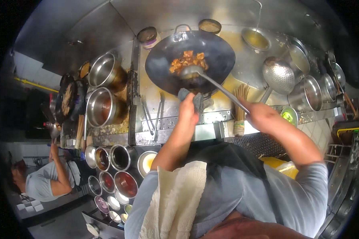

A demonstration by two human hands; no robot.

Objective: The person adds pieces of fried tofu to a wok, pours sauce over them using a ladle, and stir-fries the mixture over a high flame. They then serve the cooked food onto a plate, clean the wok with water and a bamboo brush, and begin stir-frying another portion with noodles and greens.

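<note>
A large dark wok (221, 59) sits on the stove in front of me, with browned, glossy chunks of food (189, 59) in its middle. My left hand (188, 111) is closed on a folded grey cloth (197, 102) at the wok's near rim; any handle under the cloth is hidden. In my right hand (263, 116) is the long handle of a metal ladle (192, 71), fingers wrapped round its end. The ladle's bowl rests low in the wok, against the near side of the food.
Right of the wok lie a perforated skimmer (278, 75), a bamboo brush (240, 107), a bowl of chopped greens (289, 115) and steel pots (307, 93). Tongs (159, 113) and deep pots (101, 105) are at left, above several sauce containers (125, 184). Another person (48, 181) cooks at far left.
</note>
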